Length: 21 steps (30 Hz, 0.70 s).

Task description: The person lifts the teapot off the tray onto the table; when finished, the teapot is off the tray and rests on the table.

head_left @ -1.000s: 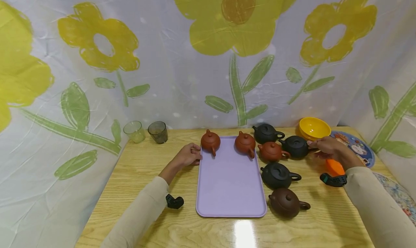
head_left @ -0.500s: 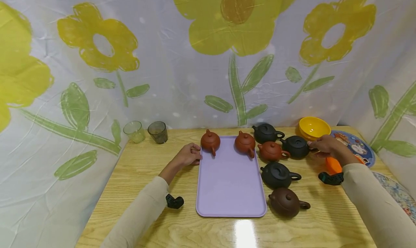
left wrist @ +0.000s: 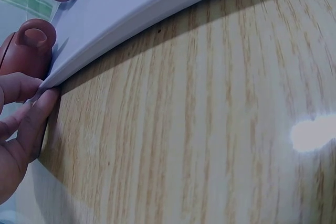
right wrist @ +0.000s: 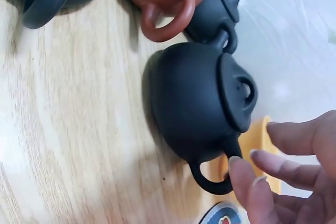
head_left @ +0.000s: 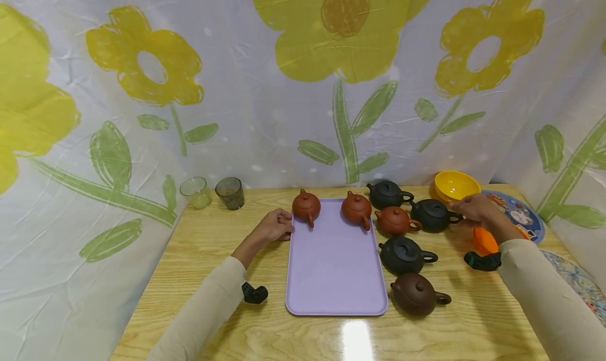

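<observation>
My left hand [head_left: 274, 225] pinches the left rim of a lilac tray [head_left: 337, 266] between thumb and fingers, as the left wrist view shows. Two reddish-brown teapots, one at the far left corner [head_left: 306, 206] and one at the far right [head_left: 356, 209], sit on it. My right hand [head_left: 473, 209] is at the handle of a black teapot [head_left: 430, 214] standing on the table. In the right wrist view, its fingertips overlap the handle [right wrist: 210, 183], while thumb and fingers stand spread apart, not closed round it.
Right of the tray stand another black teapot [head_left: 387, 193], a reddish one [head_left: 394, 220], a black one [head_left: 402, 256] and a dark brown one [head_left: 414, 294]. A yellow bowl [head_left: 456, 186], an orange object [head_left: 485, 241] and a patterned round mat [head_left: 521, 213] lie farther right. Two glasses [head_left: 230, 192] stand back left.
The black teapot by my right hand has shifted slightly to the right, and that hand has moved a little left and up. The left hand and tray stay put.
</observation>
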Each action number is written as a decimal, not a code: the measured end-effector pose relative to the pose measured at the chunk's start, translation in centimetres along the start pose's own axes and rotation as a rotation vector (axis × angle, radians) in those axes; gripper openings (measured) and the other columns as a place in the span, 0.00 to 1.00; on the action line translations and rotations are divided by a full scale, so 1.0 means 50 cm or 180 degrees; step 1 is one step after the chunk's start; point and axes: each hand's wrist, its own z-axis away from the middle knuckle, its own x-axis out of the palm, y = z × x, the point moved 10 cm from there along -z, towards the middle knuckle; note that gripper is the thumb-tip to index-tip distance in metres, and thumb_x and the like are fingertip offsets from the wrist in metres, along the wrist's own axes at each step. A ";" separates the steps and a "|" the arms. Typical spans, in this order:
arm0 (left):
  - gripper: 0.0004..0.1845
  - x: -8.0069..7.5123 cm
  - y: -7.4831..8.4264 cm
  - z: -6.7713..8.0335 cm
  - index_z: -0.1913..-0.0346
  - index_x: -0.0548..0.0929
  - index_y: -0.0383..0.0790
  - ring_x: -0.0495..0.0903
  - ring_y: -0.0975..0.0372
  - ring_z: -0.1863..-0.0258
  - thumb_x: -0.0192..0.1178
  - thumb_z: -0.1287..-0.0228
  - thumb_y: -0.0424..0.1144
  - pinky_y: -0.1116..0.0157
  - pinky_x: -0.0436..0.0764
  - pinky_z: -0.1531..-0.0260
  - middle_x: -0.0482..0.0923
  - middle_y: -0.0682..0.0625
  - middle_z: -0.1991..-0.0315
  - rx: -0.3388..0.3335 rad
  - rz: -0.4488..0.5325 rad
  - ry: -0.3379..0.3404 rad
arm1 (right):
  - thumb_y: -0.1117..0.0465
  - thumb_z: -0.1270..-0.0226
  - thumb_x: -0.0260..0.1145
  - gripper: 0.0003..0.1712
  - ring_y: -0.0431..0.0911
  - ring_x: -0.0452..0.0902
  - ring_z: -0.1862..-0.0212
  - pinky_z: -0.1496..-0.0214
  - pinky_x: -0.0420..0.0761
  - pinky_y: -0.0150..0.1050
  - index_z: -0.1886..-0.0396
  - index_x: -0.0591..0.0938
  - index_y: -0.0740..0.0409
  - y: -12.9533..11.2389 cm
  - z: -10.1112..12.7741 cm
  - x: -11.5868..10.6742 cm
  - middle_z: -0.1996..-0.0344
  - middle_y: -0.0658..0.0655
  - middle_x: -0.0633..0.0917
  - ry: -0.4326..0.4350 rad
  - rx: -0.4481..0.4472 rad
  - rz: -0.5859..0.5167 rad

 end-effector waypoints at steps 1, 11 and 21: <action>0.18 -0.001 0.001 0.001 0.43 0.74 0.31 0.82 0.58 0.62 0.62 0.34 0.29 0.66 0.87 0.66 0.79 0.39 0.54 0.0007 -0.0005 0.0002 | 0.53 0.21 0.53 0.32 0.46 0.84 0.67 0.59 0.88 0.40 0.39 0.69 0.84 -0.002 0.002 -0.003 0.54 0.74 0.77 0.0038 -0.0019 0.0026; 0.19 0.001 0.003 0.001 0.42 0.73 0.31 0.82 0.58 0.61 0.62 0.35 0.29 0.66 0.86 0.66 0.79 0.38 0.52 0.0021 -0.0020 -0.0008 | 0.44 0.21 0.53 0.35 0.46 0.86 0.63 0.62 0.86 0.36 0.37 0.72 0.73 -0.069 0.038 0.015 0.39 0.77 0.75 0.0355 -0.0453 -0.0302; 0.19 0.000 0.001 0.000 0.43 0.73 0.32 0.81 0.58 0.62 0.62 0.35 0.29 0.66 0.86 0.66 0.79 0.40 0.55 0.0003 -0.0019 0.0019 | 0.46 0.23 0.57 0.28 0.46 0.83 0.68 0.63 0.85 0.38 0.42 0.78 0.67 -0.192 0.064 0.122 0.46 0.68 0.83 0.0175 -0.0673 -0.0551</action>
